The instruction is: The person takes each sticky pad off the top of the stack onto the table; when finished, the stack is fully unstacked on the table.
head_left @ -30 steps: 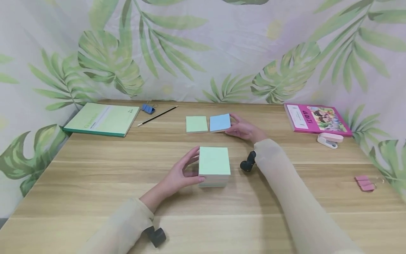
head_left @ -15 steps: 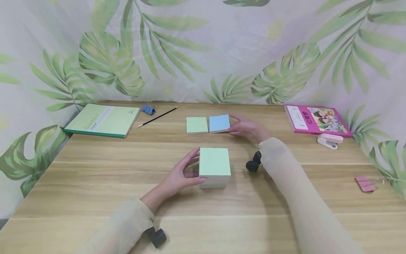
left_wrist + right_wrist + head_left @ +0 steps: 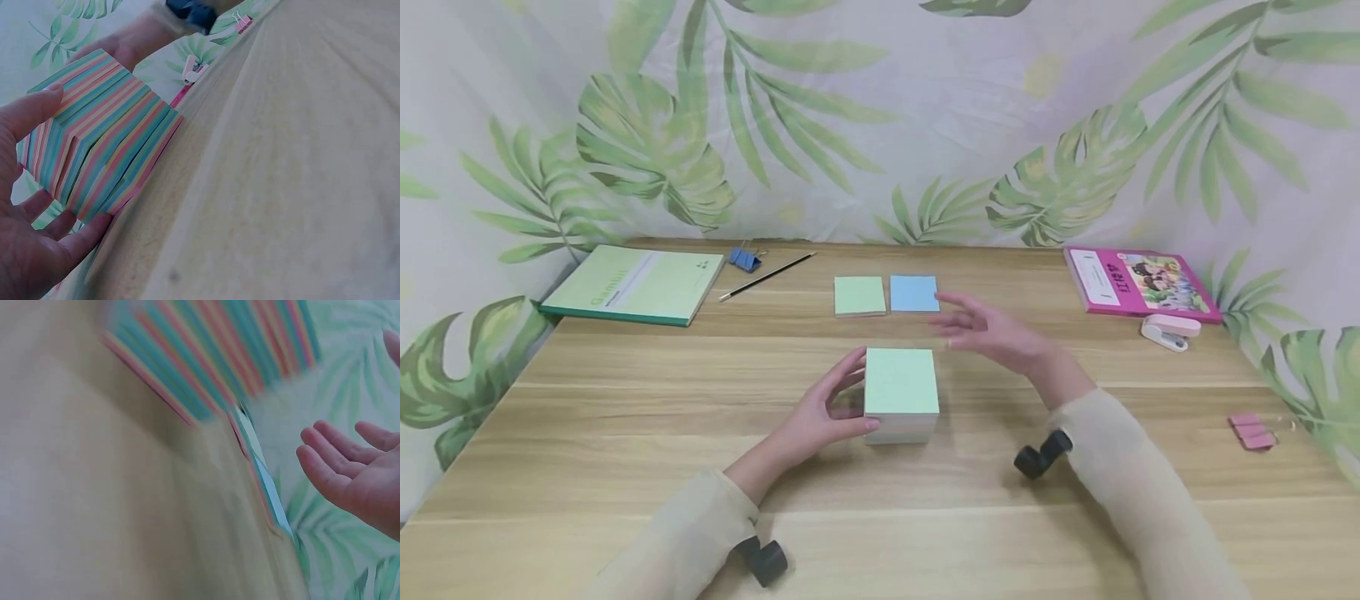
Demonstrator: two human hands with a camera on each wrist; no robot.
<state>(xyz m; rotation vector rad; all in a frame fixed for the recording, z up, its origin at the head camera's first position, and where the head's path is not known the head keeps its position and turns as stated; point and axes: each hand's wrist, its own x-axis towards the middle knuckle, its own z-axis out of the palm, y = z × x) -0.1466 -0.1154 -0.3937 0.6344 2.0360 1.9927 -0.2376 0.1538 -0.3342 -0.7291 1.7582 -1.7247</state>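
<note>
Paper block point(image 3: 901, 382): square, pale green on top, sides banded pink, yellow and blue-green; set upright, narrow gaps between some layers. Beyond it I note a green pad point(image 3: 860, 296) and a blue pad point(image 3: 914, 293), flat, side by side, slightly apart.

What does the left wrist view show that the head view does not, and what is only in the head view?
Only left wrist: bold coloured stripes on the sides of the stack; from the head they look pale.
Only head: the blue pad, pencil and blue clip.
Both: the stack, the left hand holding it, the right hand, stapler and pink clip.
</note>
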